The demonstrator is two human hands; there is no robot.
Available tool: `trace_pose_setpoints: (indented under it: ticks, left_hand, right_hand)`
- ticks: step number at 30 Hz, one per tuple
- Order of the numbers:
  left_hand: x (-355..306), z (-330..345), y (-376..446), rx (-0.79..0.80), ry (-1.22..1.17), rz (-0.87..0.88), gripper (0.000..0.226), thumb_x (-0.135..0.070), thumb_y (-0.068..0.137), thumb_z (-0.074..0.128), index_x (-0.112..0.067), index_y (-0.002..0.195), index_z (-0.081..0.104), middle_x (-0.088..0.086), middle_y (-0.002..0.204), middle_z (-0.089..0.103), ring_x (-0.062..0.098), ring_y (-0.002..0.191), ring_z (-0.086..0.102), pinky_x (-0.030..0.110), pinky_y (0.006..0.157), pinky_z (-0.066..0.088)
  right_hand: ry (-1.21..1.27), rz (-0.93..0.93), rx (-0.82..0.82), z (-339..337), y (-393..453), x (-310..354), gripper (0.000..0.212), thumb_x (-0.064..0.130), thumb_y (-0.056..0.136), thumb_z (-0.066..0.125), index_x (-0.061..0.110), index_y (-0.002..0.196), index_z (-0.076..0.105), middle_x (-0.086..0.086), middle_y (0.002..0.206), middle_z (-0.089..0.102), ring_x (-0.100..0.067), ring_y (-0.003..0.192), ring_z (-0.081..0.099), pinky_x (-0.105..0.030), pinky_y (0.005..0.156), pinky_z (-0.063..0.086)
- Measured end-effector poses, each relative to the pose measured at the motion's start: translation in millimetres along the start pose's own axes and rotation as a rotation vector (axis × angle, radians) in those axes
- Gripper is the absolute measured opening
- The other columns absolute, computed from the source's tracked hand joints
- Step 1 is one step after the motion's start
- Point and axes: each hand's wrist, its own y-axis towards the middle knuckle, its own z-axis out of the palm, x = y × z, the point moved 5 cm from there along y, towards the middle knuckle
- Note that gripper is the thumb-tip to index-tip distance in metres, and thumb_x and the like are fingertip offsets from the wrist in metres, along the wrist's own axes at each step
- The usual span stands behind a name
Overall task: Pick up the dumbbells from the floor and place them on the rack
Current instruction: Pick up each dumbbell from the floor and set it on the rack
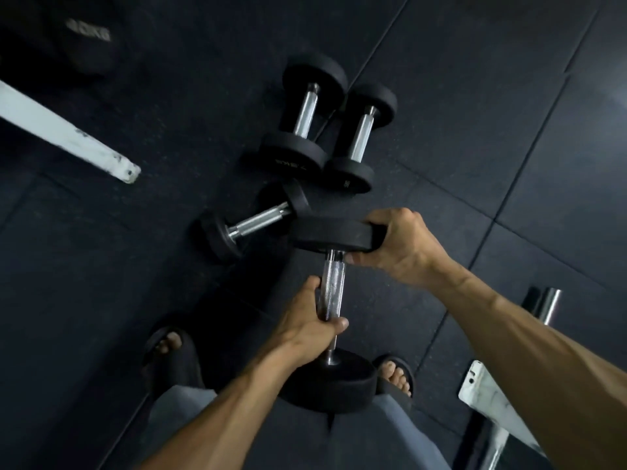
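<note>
Above the floor, left hand grips a dumbbell by its handle; right hand clasps its upper weight.

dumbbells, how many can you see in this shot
4. One is held dumbbell, gripped by the left hand and right hand. Three lie on the floor: two side by side, one angled. Others may be hidden.

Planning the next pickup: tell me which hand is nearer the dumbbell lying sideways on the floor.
Right. The right hand grips the held dumbbell's far head, beside the sideways dumbbell. The left hand grips the handle, lower, nearer the body.
</note>
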Motion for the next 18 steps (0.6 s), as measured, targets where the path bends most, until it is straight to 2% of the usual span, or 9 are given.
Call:
trace_pose_setpoints:
  ticks: [2, 4, 7, 9, 11, 13, 15, 18]
  left_hand:
    - [-21, -25, -27, -0.007, 0.017, 0.035, 0.041, -0.023, 0.075, 0.077, -0.034, 0.101, 0.048, -0.011, 0.08, 0.059, 0.008, 0.074, 0.061, 0.033, 0.074, 0.055]
    - [-44, -53, -55, -0.009, 0.03, 0.062, 0.044, -0.025, 0.075, 0.077, -0.037, 0.103, 0.046, -0.011, 0.08, 0.058, 0.008, 0.072, 0.06, 0.03, 0.071, 0.053]
    - [-80, -100, -100, -0.021, 0.043, 0.108, 0.053, -0.03, 0.072, 0.078, -0.04, 0.112, 0.045, -0.007, 0.091, 0.061, 0.018, 0.086, 0.065, 0.04, 0.085, 0.057]
    - [-106, -134, -131, -0.019, 0.053, 0.144, 0.06, -0.029, 0.072, 0.079, -0.038, 0.121, 0.045, -0.008, 0.098, 0.061, 0.016, 0.094, 0.064, 0.042, 0.09, 0.055]
    - [-130, -167, -160, -0.009, 0.088, 0.194, 0.065, -0.026, 0.075, 0.079, -0.033, 0.13, 0.043, -0.009, 0.114, 0.061, 0.012, 0.104, 0.061, 0.036, 0.096, 0.051]
    - [-156, -201, -190, -0.017, 0.134, 0.242, 0.065, -0.026, 0.077, 0.078, -0.03, 0.132, 0.043, -0.009, 0.125, 0.057, 0.01, 0.11, 0.057, 0.024, 0.094, 0.046]
    - [-182, -235, -221, -0.041, 0.186, 0.293, 0.053, -0.025, 0.076, 0.079, -0.03, 0.119, 0.048, -0.007, 0.11, 0.061, 0.008, 0.095, 0.059, 0.018, 0.08, 0.048]
    - [-211, -276, -262, -0.061, 0.256, 0.305, 0.054, -0.025, 0.071, 0.078, -0.032, 0.114, 0.047, -0.004, 0.093, 0.062, 0.018, 0.084, 0.062, 0.031, 0.078, 0.053]
  right_hand:
    - [0.005, -0.001, -0.026, -23, -15, 38, 0.033, 0.03, 0.063, 0.088, 0.037, 0.065, 0.055, 0.012, 0.062, 0.058, 0.006, 0.058, 0.054, -0.008, 0.051, 0.039]
    - [0.007, -0.017, -0.068, -46, -29, 79, 0.032, 0.032, 0.063, 0.088, 0.038, 0.071, 0.058, 0.012, 0.065, 0.061, 0.0, 0.061, 0.056, -0.01, 0.053, 0.039]
    - [-0.022, -0.039, -0.141, -81, -48, 143, 0.03, 0.034, 0.063, 0.087, 0.031, 0.069, 0.057, 0.008, 0.068, 0.062, -0.011, 0.064, 0.056, -0.017, 0.055, 0.041]
    - [-0.022, -0.054, -0.188, -103, -61, 188, 0.027, 0.032, 0.064, 0.086, 0.023, 0.07, 0.061, 0.005, 0.067, 0.062, -0.017, 0.065, 0.057, -0.024, 0.054, 0.045]
    - [-0.014, -0.061, -0.238, -124, -75, 232, 0.026, 0.032, 0.064, 0.085, 0.02, 0.078, 0.066, 0.003, 0.069, 0.063, -0.02, 0.069, 0.059, -0.033, 0.061, 0.049]
    - [-0.009, -0.08, -0.292, -144, -90, 274, 0.028, 0.034, 0.063, 0.084, 0.02, 0.081, 0.068, 0.002, 0.071, 0.064, -0.02, 0.071, 0.06, -0.036, 0.064, 0.051]
    - [0.0, -0.103, -0.343, -164, -106, 314, 0.026, 0.033, 0.063, 0.084, 0.021, 0.077, 0.065, 0.004, 0.068, 0.062, -0.019, 0.068, 0.058, -0.033, 0.061, 0.049]
    - [0.022, -0.128, -0.392, -190, -127, 367, 0.026, 0.031, 0.063, 0.084, 0.028, 0.066, 0.058, 0.008, 0.062, 0.057, -0.011, 0.061, 0.052, -0.026, 0.057, 0.042]
